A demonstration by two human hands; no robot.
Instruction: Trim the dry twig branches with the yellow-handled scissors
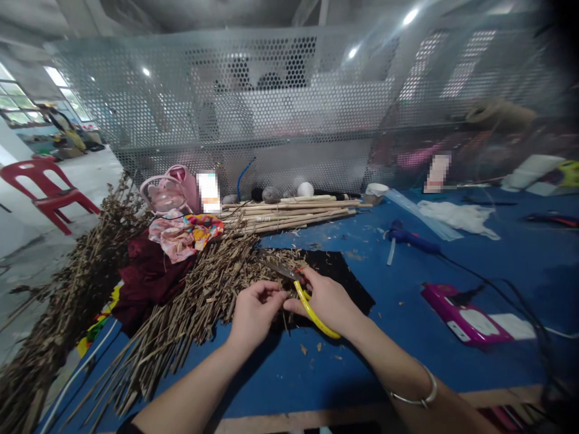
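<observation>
On the blue surface point(407, 313), just right of the dried twig pile point(190, 301), our right hand point(328, 300) is clamped on yellow-handled scissors point(304, 298), blades pointing left over the pile. Our left hand point(254, 310) pinches a twig point(284, 296) at the pile's near edge, touching the scissors. Behind the pile lie bamboo sticks point(289, 216); right of it, a blue glue gun point(409, 237) and a pink device point(456, 313).

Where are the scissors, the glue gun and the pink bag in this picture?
scissors point(312, 312), head view, on the yellow handle loop below the right hand.
glue gun point(409, 237), head view, on its blue body.
pink bag point(169, 191), head view, on its front face.
</observation>
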